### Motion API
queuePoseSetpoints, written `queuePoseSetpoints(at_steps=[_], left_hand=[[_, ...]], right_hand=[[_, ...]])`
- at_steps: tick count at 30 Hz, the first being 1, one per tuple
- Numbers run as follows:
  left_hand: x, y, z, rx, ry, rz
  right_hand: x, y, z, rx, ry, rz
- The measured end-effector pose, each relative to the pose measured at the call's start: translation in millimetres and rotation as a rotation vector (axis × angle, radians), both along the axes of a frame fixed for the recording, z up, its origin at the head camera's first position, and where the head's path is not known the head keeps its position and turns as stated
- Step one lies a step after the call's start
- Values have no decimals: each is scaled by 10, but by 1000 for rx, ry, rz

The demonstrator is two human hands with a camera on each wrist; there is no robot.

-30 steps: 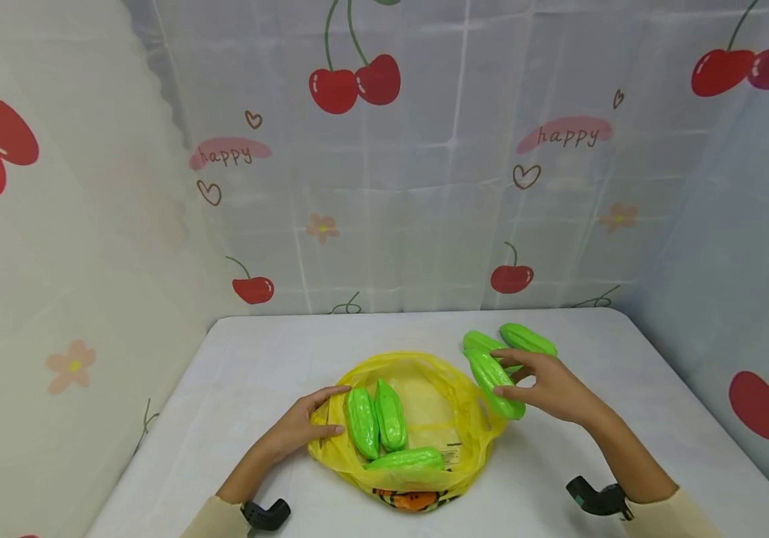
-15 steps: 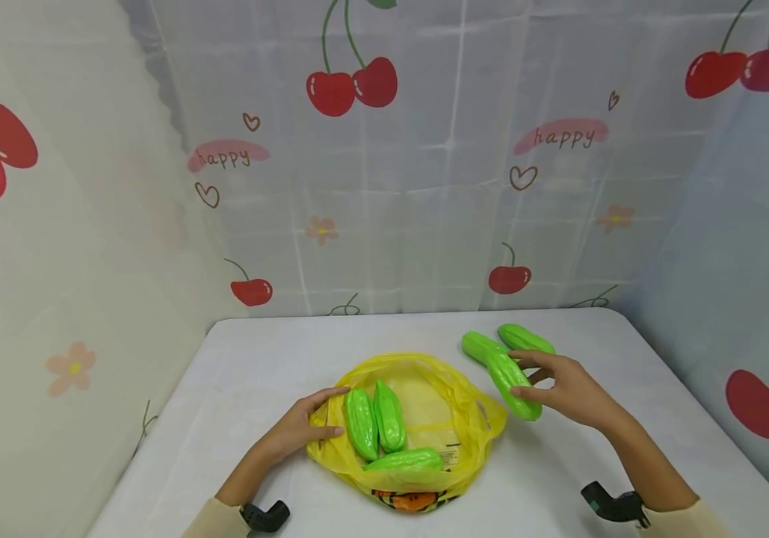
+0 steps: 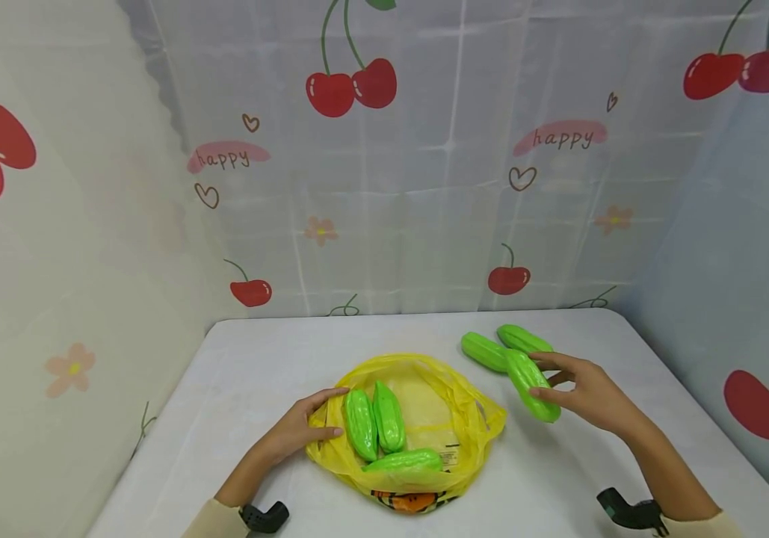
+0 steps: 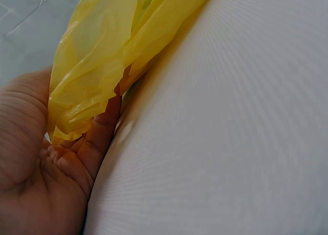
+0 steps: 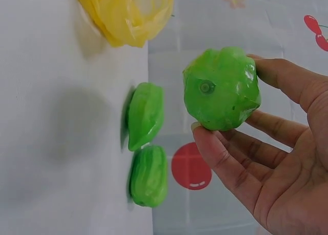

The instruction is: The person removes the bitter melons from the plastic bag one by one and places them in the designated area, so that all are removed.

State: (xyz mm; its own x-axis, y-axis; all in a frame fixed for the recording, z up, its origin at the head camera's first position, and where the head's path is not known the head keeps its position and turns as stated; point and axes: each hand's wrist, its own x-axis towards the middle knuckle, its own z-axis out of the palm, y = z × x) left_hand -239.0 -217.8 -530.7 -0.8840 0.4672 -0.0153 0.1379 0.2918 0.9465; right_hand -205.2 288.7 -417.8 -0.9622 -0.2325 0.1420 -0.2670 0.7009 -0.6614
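My right hand pinches a glossy, ridged green bitter melon between thumb and fingers. In the right wrist view this bitter melon shows its blunt end, held up off the table with a shadow below. Two more bitter melons, one at the left and one farther back, lie on the table behind it. At centre sits an open yellow plastic bag holding three bitter melons. My left hand grips the bag's left rim; the left wrist view shows the yellow film between thumb and fingers.
The table has a white cover and rounded back corners. A pale curtain printed with cherries and "happy" stands behind it and along both sides. Each wrist wears a black device, the left and the right.
My right hand has moved to the right with the bitter melon, away from the bag's right rim. The left hand has stayed on the bag.
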Motion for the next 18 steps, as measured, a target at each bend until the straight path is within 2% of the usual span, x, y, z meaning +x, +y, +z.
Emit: queuePoseSetpoints(at_steps=[18], left_hand=[[-10,-1,-18,10,-3,-3]], right_hand=[[82,229,-92,-7,6,-42]])
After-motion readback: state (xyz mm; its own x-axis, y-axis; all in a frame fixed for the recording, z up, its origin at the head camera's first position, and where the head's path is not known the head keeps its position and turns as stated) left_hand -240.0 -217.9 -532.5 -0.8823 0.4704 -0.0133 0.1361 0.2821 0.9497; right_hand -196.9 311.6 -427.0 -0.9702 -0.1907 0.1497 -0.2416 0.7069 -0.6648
